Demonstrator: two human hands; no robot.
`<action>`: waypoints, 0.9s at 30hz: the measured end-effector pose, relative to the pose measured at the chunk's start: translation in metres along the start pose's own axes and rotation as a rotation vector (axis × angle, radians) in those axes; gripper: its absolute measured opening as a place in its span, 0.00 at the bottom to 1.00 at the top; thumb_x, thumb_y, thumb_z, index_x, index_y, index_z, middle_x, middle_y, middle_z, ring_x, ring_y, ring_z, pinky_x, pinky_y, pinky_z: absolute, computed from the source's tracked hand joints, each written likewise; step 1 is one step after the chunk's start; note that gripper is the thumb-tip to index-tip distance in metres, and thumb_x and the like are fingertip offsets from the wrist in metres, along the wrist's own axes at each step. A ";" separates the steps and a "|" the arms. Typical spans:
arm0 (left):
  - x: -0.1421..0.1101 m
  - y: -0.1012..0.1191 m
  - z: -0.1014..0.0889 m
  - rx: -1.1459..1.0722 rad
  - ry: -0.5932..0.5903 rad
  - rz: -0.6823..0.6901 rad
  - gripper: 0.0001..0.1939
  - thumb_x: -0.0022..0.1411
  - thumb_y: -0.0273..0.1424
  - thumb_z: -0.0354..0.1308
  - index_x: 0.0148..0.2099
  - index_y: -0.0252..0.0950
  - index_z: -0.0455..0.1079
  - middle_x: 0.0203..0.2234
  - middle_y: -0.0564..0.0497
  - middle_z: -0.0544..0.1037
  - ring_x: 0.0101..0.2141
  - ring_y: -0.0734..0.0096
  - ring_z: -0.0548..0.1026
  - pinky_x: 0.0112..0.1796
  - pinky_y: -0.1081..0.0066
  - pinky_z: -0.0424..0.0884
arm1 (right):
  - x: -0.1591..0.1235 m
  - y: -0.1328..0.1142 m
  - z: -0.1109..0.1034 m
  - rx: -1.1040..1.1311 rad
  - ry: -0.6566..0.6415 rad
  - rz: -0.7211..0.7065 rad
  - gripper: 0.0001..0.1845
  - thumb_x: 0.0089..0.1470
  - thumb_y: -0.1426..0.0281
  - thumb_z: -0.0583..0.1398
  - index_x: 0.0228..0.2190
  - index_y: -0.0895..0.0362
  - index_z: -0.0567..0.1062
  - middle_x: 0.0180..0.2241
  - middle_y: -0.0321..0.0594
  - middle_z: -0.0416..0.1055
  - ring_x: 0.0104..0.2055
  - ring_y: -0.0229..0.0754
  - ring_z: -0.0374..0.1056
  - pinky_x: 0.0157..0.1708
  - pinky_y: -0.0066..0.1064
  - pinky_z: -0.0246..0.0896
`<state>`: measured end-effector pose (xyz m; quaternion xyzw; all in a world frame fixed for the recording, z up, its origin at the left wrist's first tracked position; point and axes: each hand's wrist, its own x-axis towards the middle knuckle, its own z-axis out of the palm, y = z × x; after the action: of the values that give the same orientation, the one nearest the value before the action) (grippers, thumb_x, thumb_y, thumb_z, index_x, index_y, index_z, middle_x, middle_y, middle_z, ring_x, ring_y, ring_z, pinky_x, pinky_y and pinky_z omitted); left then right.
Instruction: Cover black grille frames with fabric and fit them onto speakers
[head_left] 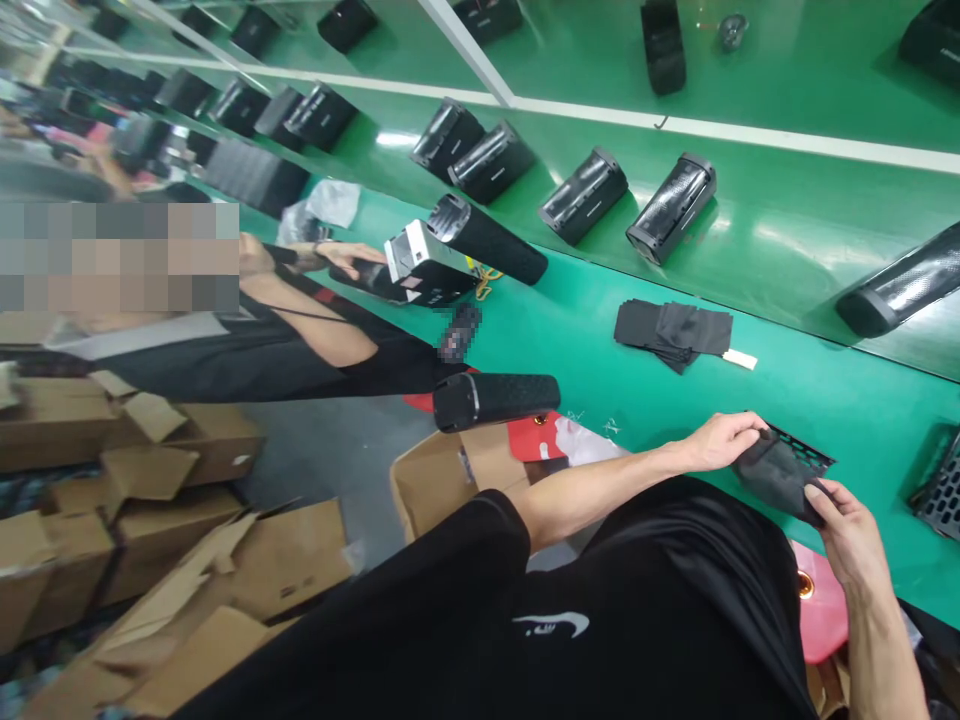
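A thin black cloth piece [780, 470] is stretched between my two hands near the table's front edge. My left hand [724, 440] pinches its left end between thumb and fingers. At the other end, my right hand [847, 515] grips the lower right corner, thumb on top. Partly covered by the cloth is a black perforated grille [806, 450], with its slotted far edge showing; I cannot tell if the hands also touch it. Farther back on the green table [592, 340] lies a fanned stack of black cloth pieces [671, 332], with a white strip at its right end.
Another black grille [941, 485] lies at the right edge. Black speakers [671, 208] stand along the green line behind. A black cylindrical speaker [499, 400] rests left of me. A co-worker's hand [360, 260] is by a box [431, 262]; cardboard cartons [262, 550] fill the lower left.
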<state>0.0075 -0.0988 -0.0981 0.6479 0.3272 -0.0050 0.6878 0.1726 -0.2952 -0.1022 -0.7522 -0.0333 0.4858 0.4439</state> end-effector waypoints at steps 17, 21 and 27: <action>0.027 -0.039 0.006 0.677 0.178 -0.126 0.16 0.74 0.40 0.53 0.58 0.40 0.70 0.54 0.44 0.73 0.56 0.57 0.73 0.55 0.56 0.72 | 0.052 0.011 -0.013 -0.485 0.371 -0.244 0.29 0.42 0.44 0.63 0.36 0.54 0.76 0.35 0.45 0.68 0.42 0.56 0.66 0.56 0.53 0.58; 0.029 -0.031 -0.005 0.404 0.199 -0.101 0.12 0.69 0.40 0.59 0.47 0.38 0.73 0.48 0.48 0.76 0.50 0.62 0.75 0.55 0.60 0.72 | 0.053 -0.001 -0.020 -0.339 0.251 -0.178 0.31 0.41 0.41 0.66 0.36 0.52 0.72 0.31 0.40 0.71 0.36 0.50 0.69 0.44 0.47 0.65; 0.019 -0.007 -0.023 -0.342 0.046 -0.182 0.26 0.64 0.42 0.63 0.60 0.38 0.65 0.32 0.56 0.73 0.24 0.76 0.72 0.29 0.71 0.73 | 0.028 -0.041 -0.016 0.109 0.108 -0.039 0.35 0.33 0.49 0.77 0.37 0.52 0.71 0.29 0.31 0.70 0.26 0.38 0.65 0.25 0.29 0.61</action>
<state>0.0095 -0.0713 -0.1118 0.4895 0.3961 0.0034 0.7769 0.2150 -0.2673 -0.0912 -0.7514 0.0025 0.4369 0.4945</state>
